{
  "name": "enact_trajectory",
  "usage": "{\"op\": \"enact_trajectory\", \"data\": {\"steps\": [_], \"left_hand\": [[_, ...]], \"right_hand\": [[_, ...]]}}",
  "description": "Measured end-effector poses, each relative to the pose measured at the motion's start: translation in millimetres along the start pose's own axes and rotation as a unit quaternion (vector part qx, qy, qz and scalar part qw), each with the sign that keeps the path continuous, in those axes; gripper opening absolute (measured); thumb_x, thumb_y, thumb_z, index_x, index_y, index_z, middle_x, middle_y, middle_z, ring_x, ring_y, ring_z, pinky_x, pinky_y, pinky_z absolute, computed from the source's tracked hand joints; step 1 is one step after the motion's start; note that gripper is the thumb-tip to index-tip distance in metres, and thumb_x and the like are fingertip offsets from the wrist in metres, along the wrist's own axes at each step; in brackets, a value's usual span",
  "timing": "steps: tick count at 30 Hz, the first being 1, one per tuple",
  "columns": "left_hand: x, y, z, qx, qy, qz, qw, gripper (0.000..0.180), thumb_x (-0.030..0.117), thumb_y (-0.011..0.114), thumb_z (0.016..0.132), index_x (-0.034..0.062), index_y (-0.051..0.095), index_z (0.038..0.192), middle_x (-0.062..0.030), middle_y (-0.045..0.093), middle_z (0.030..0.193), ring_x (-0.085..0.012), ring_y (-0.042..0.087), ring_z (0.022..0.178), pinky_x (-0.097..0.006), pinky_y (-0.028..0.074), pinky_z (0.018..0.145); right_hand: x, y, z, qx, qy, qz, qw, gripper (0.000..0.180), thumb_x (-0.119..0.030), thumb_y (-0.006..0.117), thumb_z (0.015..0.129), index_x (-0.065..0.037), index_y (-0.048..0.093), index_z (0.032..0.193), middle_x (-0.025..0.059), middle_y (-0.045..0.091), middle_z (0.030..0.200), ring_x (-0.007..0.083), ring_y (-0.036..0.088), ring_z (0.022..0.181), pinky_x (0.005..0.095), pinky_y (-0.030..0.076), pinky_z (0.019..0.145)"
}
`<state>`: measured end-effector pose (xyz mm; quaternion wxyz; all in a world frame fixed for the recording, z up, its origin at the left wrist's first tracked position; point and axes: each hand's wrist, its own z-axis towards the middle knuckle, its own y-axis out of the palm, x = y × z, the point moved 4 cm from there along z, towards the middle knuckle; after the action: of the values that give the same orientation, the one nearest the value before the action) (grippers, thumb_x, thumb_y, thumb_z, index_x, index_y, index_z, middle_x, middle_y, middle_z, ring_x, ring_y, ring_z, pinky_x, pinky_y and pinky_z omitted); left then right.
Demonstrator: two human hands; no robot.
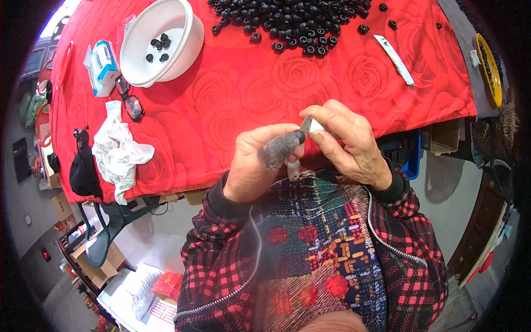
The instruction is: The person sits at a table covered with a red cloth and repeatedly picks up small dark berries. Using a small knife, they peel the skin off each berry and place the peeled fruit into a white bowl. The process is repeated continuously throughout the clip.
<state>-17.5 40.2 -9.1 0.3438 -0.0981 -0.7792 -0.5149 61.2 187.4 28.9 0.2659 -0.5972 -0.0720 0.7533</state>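
My left hand (pixel 247 163) is closed in front of my chest, at the near edge of the red cloth. A grey fuzzy cover (pixel 279 150) wraps one of its fingers. At its fingertips is a small black piece (pixel 300 136), like the black round parts (pixel 298 27) heaped at the far side. My right hand (pixel 354 146) pinches a small metal blade (pixel 306 123) with a white part (pixel 316 126) between thumb and fingers, its tip against the black piece. Below the left fingers shows a pale grey rounded end (pixel 293 170); I cannot tell what it belongs to.
A white basin (pixel 191 47) at the far left holds several black parts. Near it are a blue-and-white pack (pixel 103 66), glasses (pixel 131 104), a white cloth (pixel 119 149) and a black mask-like item (pixel 84 169). A white strip (pixel 394 60) lies at the far right, beyond it a yellow tray (pixel 496 91).
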Motion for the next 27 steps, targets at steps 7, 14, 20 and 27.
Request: {"op": "enact_trajectory", "data": {"steps": [7, 14, 20, 27], "left_hand": [[-1, -2, 1, -0.006, -0.025, 0.000, 1.000, 0.024, 0.010, 0.056, 0.093, -0.0044, 0.062, 0.112, -0.0093, 0.065, 0.088, -0.0127, 0.061, 0.076, -0.025, 0.051, 0.065], [-2, -3, 1, -0.009, -0.023, 0.002, 1.000, 0.024, 0.010, 0.056, 0.093, -0.0043, 0.062, 0.112, -0.0097, 0.065, 0.089, -0.0131, 0.061, 0.076, -0.025, 0.051, 0.068], [-2, 0, 2, -0.013, -0.053, -0.022, 0.998, 0.025, 0.009, 0.055, 0.093, -0.0040, 0.061, 0.112, -0.0097, 0.064, 0.089, -0.0135, 0.061, 0.076, -0.026, 0.051, 0.064], [-6, -5, 6, 0.037, -0.101, 0.005, 0.994, 0.041, 0.027, 0.065, 0.088, -0.0036, 0.059, 0.115, -0.0068, 0.058, 0.082, -0.0149, 0.058, 0.065, -0.028, 0.051, 0.052]], "right_hand": [[5, -1, -1, -0.014, -0.014, 0.013, 1.000, 0.025, -0.007, 0.059, 0.086, 0.002, 0.058, 0.109, 0.0107, 0.052, 0.079, 0.0227, 0.051, 0.064, 0.0327, 0.040, 0.057], [11, -1, -4, -0.033, -0.006, 0.043, 0.999, 0.026, -0.007, 0.058, 0.087, 0.004, 0.058, 0.110, 0.0093, 0.050, 0.078, 0.0183, 0.047, 0.064, 0.0302, 0.037, 0.057], [16, 0, -5, -0.035, -0.011, 0.064, 0.997, 0.026, -0.008, 0.058, 0.087, 0.003, 0.058, 0.110, 0.0093, 0.051, 0.079, 0.0180, 0.048, 0.064, 0.0298, 0.037, 0.056], [12, -4, 1, -0.040, -0.011, 0.041, 0.998, 0.022, -0.006, 0.062, 0.083, 0.001, 0.059, 0.103, 0.0145, 0.054, 0.078, 0.0308, 0.057, 0.068, 0.0373, 0.045, 0.059]]}}
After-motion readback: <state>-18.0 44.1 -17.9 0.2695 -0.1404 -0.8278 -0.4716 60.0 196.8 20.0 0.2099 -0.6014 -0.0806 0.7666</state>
